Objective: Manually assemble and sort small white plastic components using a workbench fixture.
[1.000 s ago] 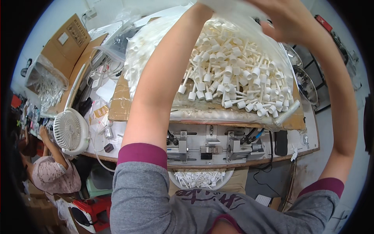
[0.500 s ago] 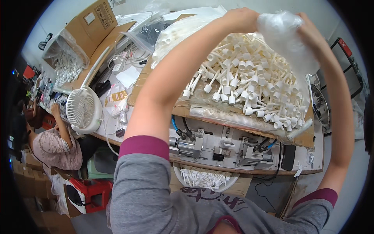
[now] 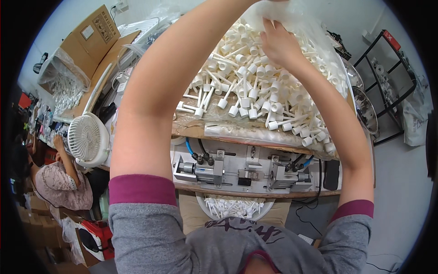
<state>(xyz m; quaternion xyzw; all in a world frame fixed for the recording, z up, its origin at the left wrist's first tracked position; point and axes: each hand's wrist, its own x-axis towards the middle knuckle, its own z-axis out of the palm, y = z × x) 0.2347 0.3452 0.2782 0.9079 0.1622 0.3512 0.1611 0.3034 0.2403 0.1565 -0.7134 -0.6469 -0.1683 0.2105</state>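
A big heap of white plastic measuring scoops (image 3: 255,71), each a small cup on a thin handle, lies on plastic-covered cardboard (image 3: 191,125) in front of me. A clear plastic bag (image 3: 292,11) rises behind and over the far side of the heap. My right hand (image 3: 280,45) is at the bag over the scoops, its visible fingers stretched out and apart. My left arm reaches far forward, and my left hand (image 3: 269,1) is mostly cut off by the top edge beside the bag; its fingers are hidden.
Below the heap, a metal clamping fixture (image 3: 244,176) with cylinders and blue hoses is on the bench. A white basin (image 3: 200,208) of scoops sits under its edge. At left are a white fan (image 3: 86,139), an open carton (image 3: 89,41) and a seated person (image 3: 61,182). A black rack (image 3: 388,82) stands right.
My right hand has moved left and down toward the heap, its fingers now apart. My left hand has gone forward, mostly out of view. The bunched bag is now spread out more.
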